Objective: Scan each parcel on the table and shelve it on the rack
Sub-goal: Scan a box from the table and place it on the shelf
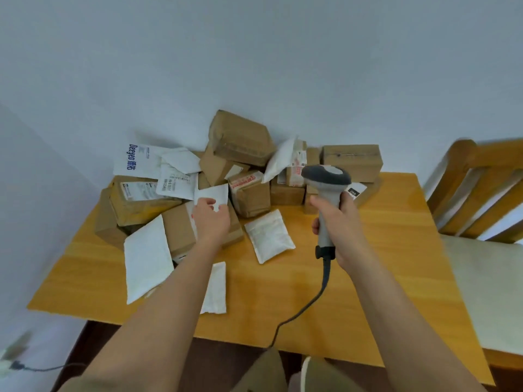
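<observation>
On the yellow wooden table (353,292), the right hand (343,224) is grasping the grey corded handheld scanner (328,193) upright, its grip clenched round the handle. Farther in, the left hand (210,219) is pinching a small white paper envelope (213,195) atop the heaped brown cardboard parcels (240,137). Best would be lifting it clear, label facing the scanner.

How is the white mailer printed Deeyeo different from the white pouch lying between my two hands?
The Deeyeo mailer bears blue lettering; the pouch shows no print. The mailer sits at the back of the heap, leaning on cardboard boxes with other parcels overlapping it; the pouch lies flat and alone on the bare table. The mailer looks flat and thin; the pouch looks puffy. Both are white, soft parcels.
</observation>
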{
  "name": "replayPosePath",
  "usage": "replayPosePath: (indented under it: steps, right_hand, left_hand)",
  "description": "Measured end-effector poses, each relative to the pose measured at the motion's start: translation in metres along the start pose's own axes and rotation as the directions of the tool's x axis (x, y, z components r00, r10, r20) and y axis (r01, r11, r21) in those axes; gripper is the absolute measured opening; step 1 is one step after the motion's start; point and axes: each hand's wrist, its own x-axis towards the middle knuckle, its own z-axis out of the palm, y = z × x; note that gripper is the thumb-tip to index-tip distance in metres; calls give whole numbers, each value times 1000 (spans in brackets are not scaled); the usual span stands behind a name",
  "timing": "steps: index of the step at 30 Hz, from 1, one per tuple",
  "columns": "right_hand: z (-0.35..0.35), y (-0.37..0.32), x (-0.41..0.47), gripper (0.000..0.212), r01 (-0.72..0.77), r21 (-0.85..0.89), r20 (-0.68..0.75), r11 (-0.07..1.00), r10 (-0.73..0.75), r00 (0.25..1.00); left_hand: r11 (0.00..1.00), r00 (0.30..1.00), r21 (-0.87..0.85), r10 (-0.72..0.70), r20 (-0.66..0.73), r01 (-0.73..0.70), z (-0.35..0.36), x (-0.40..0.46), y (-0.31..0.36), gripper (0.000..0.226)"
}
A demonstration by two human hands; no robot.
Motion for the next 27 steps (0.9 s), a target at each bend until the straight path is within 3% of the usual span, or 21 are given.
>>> replayPosePath:
  steps: [7, 10, 13, 17, 21, 23, 27]
  right_hand:
    - [20, -20, 71, 29, -8, 3, 45, 1000, 8, 999]
    - [21, -18, 84, 27, -45, 31, 5, 999, 45, 999]
    - [23, -18, 94, 27, -58, 31, -6, 998, 59, 998]
    - [27, -21, 111, 25, -73, 34, -23, 997, 74, 997]
    - [31, -20, 122, 21, -75, -3, -34, 997, 75, 997]
    - [32, -21, 124, 16, -80, -25, -27, 996, 79, 996]
    - [35, -19, 126, 17, -87, -33, -16, 996, 86, 996]
  left_hand:
    - [995, 998, -94, -37, -57, 32, 24, 73, 76, 76]
    - [986, 985, 18, -163, -59, 164, 35, 102, 100, 105]
    - [965, 964, -46, -262, -38, 260, 41, 126, 120, 115]
    - [937, 958, -198, -281, 62, 288, 54, 151, 126, 107]
    - [886, 939, -320, -290, 184, 336, 56, 159, 115, 59]
    - [848, 915, -358, -317, 251, 392, 52, 157, 112, 48]
    - [781, 896, -443, -350, 274, 440, 41, 159, 112, 74]
